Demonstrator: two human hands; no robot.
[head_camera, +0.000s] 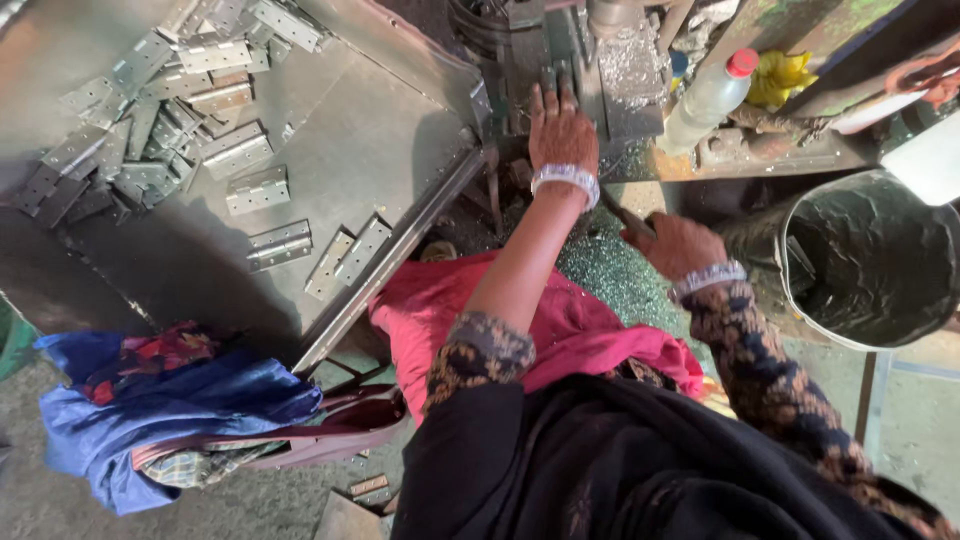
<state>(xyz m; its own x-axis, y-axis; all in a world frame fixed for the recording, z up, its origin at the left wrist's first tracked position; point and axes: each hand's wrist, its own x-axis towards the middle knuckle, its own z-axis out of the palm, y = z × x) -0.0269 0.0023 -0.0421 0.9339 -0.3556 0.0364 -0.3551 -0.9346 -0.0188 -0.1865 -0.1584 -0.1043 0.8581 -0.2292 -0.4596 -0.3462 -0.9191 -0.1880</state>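
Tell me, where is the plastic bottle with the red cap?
The plastic bottle lies tilted at the top right of the head view, on the cluttered machine bench, right of the left hand and above the black bucket.

Clear red-capped bottle (706, 100) beside machine

We are seeing the left hand (562, 128) lying flat, fingers stretched forward, pressing on a metal piece in the grey machine (560, 50); the piece itself is hidden under the fingers, so we are not telling its shape. A pale beaded bracelet is sitting on that wrist. The right hand (680, 245) is curling around a dark lever handle (622, 215), which is running diagonally toward the machine base. It is wearing a similar bracelet. Both hands are staying well apart from each other, the right one lower and nearer the body.
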